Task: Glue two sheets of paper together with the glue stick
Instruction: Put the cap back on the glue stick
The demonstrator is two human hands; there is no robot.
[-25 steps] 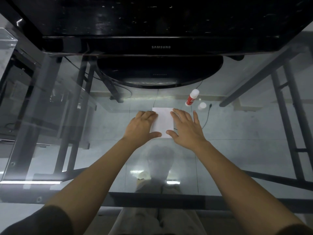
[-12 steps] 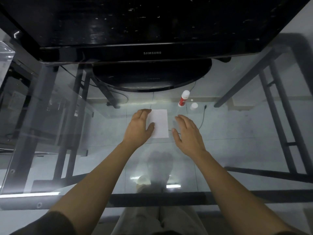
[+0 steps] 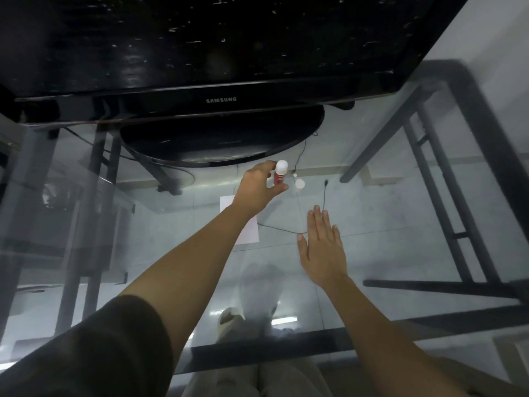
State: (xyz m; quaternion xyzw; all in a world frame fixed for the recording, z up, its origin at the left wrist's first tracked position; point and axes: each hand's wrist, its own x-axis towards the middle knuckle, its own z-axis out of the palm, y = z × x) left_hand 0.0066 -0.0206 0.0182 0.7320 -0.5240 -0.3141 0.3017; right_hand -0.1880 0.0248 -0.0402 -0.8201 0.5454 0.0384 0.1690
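Our left hand (image 3: 259, 186) reaches to the far side of the glass table (image 3: 400, 224), fingers and thumb curled around the red-and-white glue stick (image 3: 280, 174) standing there. We cannot tell whether the grip has fully closed; the thumb sits at the tube's base and the fingers curve behind its far side. Our right hand (image 3: 322, 247) lies flat and spread, palm down, near us and to the right, holding nothing.

The main risk, as we judge it, is tipping the upright stick: a glancing finger could knock it over and send it rolling on the smooth glass toward the black monitor stand (image 3: 223, 144). The loose white cap (image 3: 299, 184) stands just to the right of the stick and could be bumped away too. Our left forearm crosses above the white paper (image 3: 249, 230), covering much of it, and could drag or shift it. A thin black cable (image 3: 286, 229) runs close to the paper's right edge and may snag.

The glue stick sits far of the paper and slightly right, inside the left hand's curl and well apart from the right hand.
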